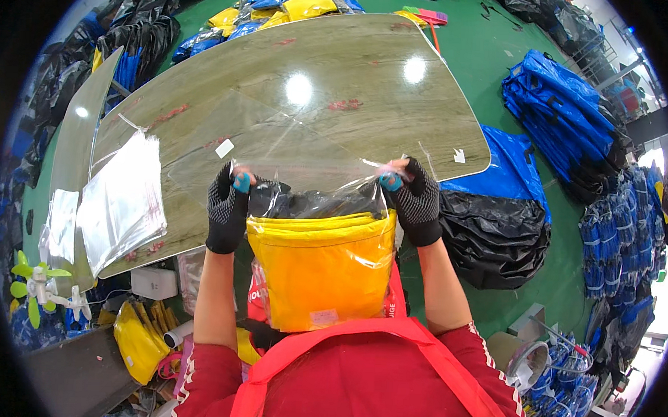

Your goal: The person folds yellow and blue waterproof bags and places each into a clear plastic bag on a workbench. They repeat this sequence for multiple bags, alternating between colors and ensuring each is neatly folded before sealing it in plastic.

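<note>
Fingers (240, 180) at clear bag (306, 162) mouth

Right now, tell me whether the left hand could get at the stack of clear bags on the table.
Probably yes. The stack of clear bags lies on the table just left of the left hand, with nothing between them. But that hand is gripping the clear bag around the yellow item, so it would have to let go.

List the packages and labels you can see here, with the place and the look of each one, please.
Clear plastic bag: held at its mouth by left hand and right hand, holding a folded yellow item.
Small pale label: low on the yellow item, rectangular.
Stack of clear bags: table's left side, flat.
White sticker: on the table, small.
</note>
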Tool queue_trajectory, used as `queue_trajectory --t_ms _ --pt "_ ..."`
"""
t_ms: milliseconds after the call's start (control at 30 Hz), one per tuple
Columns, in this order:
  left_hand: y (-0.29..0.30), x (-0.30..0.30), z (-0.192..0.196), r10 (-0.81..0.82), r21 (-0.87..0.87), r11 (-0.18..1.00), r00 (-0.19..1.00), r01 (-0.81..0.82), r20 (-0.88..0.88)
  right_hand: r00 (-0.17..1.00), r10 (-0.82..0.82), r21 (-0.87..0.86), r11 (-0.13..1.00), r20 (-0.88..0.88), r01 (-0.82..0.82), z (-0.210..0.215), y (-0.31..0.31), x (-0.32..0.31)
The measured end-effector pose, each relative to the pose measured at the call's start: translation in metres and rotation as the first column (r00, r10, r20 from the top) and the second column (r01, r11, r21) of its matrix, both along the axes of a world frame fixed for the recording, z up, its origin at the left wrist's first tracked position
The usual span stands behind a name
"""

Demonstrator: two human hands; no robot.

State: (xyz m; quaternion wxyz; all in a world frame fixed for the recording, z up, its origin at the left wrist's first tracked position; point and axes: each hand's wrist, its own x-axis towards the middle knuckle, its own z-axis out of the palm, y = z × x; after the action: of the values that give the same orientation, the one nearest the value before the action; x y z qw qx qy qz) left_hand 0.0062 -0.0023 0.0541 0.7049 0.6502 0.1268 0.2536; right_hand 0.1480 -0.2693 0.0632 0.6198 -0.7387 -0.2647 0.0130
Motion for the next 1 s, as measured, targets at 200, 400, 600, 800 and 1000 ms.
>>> queue_trajectory --t_ms 200,400,600,800,1000 --pt "0.013 0.032 0.029 -0.214 -0.048 0.974 0.967 0.222 0.136 0.898 0.357 0.267 0.919 -0.257 -0.289 0.017 0.004 0.042" --pt "0.002 0.069 0.092 -0.585 0.052 0.803 0.770 0.593 0.253 0.596 0.603 0.495 0.791 -0.530 -0.360 0.008 0.034 0.070" --pt "-0.053 0.081 0.155 -0.483 0.617 0.728 0.862 0.300 0.151 0.929 0.352 0.147 0.931 -0.116 -0.334 0.072 0.056 0.066" --pt "-0.099 0.089 0.197 -0.377 0.682 0.666 0.925 0.303 -0.042 0.959 0.269 0.240 0.928 0.094 -0.284 0.110 0.030 -0.027" --pt "-0.058 0.065 0.108 0.169 0.585 0.751 0.946 -0.306 0.277 0.951 0.030 0.299 0.952 -0.309 0.067 0.057 -0.015 0.010"
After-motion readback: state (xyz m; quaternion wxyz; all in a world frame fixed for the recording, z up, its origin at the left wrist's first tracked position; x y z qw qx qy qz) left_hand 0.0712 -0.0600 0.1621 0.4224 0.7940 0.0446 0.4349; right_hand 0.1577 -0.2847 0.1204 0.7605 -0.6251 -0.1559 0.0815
